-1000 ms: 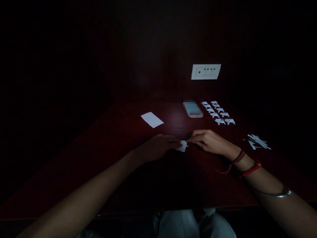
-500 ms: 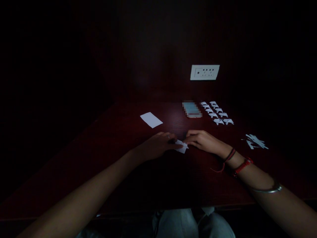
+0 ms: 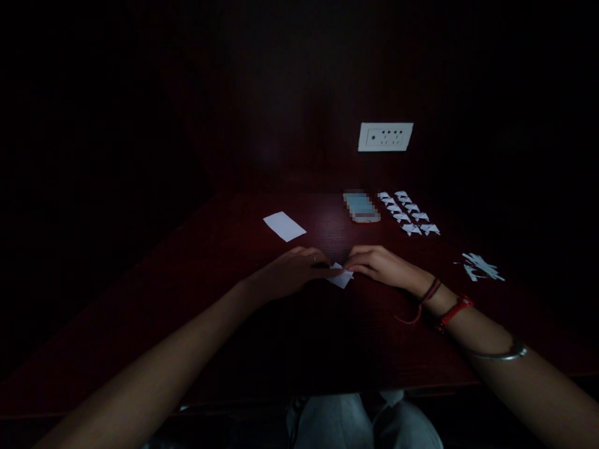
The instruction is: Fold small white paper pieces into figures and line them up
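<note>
A small piece of folded white paper [image 3: 341,280] lies on the dark red table between my hands. My left hand [image 3: 299,269] grips it from the left, the thumb along its top and the other fingers curled behind. From the right, the fingertips of my right hand [image 3: 372,262] are pinched together at the paper's right edge. My fingers cover part of the folds. A flat white sheet of paper [image 3: 284,226] rests beyond my left hand.
Past my right hand lies a phone [image 3: 361,206]. Several folded white paper figures [image 3: 412,229] stand in two rows beside it. A heap of thin paper strips [image 3: 484,266] is at the right. A socket plate [image 3: 385,137] is on the back wall above the table [image 3: 224,237].
My right hand has shifted slightly left, closer to my left hand over the folded paper. The whole view has moved a little; the other things stay in place.
</note>
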The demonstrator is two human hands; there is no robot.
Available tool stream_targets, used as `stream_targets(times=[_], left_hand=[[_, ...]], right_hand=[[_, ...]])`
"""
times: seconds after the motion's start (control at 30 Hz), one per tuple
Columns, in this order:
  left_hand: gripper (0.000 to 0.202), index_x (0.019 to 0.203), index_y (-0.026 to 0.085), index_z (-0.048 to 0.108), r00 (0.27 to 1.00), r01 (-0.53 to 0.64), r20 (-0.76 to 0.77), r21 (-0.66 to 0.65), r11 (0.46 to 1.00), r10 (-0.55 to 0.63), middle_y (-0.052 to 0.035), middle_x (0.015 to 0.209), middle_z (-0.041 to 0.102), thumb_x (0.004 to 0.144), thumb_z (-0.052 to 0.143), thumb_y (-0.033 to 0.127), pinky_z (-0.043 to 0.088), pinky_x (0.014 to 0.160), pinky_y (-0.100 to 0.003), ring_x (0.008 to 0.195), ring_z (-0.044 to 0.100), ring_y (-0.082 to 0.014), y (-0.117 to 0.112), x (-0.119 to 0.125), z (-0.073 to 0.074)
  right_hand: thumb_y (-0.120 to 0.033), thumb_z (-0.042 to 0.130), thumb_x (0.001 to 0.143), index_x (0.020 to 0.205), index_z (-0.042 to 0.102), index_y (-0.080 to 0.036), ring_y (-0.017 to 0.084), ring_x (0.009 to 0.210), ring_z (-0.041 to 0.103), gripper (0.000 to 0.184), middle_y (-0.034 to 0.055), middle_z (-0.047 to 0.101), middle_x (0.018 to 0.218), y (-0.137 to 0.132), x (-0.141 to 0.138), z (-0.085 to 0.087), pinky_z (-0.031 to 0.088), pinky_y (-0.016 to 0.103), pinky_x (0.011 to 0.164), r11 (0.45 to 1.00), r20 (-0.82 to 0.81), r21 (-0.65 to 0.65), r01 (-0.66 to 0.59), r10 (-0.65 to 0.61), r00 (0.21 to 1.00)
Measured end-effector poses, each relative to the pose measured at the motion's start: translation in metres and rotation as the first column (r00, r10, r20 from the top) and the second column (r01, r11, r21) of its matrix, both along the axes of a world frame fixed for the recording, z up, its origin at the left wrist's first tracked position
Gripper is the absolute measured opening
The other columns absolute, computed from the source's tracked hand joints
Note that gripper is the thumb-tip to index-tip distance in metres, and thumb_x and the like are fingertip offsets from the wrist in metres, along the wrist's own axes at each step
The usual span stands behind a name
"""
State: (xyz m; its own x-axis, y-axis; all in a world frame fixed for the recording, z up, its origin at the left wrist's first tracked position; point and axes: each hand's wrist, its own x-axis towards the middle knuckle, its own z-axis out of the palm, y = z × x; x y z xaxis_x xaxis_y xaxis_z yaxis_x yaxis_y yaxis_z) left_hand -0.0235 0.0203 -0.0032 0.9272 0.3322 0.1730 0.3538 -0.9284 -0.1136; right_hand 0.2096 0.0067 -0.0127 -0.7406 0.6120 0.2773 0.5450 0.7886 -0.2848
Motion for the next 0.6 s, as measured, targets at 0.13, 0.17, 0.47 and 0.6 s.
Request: stream_targets(times=[0.13,0.17,0.47,0.6], left_hand=[[0.047,0.120,0.031,0.036,0.993,-0.115,0.029,0.019,0.993,0.114,-0.0026,0.110,0.045,0.080,0.035,0.006,0.034,0.083,-0.030,0.097,0.044,-0.0152,-0.004,-0.002,0.005],[0.045,0.119,0.030,0.039,0.990,-0.134,0.043,0.014,0.991,0.133,-0.0027,0.110,0.046,0.080,0.036,0.006,0.034,0.083,-0.030,0.096,0.045,-0.0150,-0.007,-0.002,0.005],[0.039,0.118,0.024,0.038,0.991,-0.120,0.037,-0.146,0.982,0.127,-0.0015,0.118,0.045,0.081,0.037,0.011,0.035,0.087,-0.029,0.102,0.045,-0.0152,-0.029,0.012,-0.003],[0.038,0.116,0.022,0.040,0.993,-0.107,0.037,-0.148,0.983,0.114,-0.0012,0.121,0.042,0.081,0.036,0.010,0.036,0.086,-0.029,0.103,0.045,-0.0151,-0.028,0.011,-0.002]], right_hand=[[-0.023,0.037,0.084,0.089,0.058,-0.016,0.012,0.075,0.051,0.023,0.0050,0.054,0.083,-0.002,-0.002,0.000,0.039,0.023,0.068,0.999,0.040,0.044,0.023,-0.025,0.999],[-0.023,0.037,0.084,0.088,0.058,-0.016,0.012,0.075,0.051,0.022,0.0048,0.054,0.083,-0.002,-0.002,0.000,0.039,0.022,0.067,0.998,0.050,0.056,0.028,-0.031,0.998],[-0.024,0.037,0.084,0.084,0.055,-0.015,0.010,0.069,0.049,0.020,0.0037,0.052,0.081,-0.007,-0.004,0.003,0.037,0.020,0.062,0.996,0.088,0.071,0.057,-0.063,0.994],[-0.023,0.037,0.084,0.083,0.055,-0.015,0.010,0.070,0.049,0.020,0.0043,0.052,0.081,-0.008,-0.004,0.003,0.038,0.021,0.063,0.997,0.073,0.055,0.060,-0.064,0.995]])
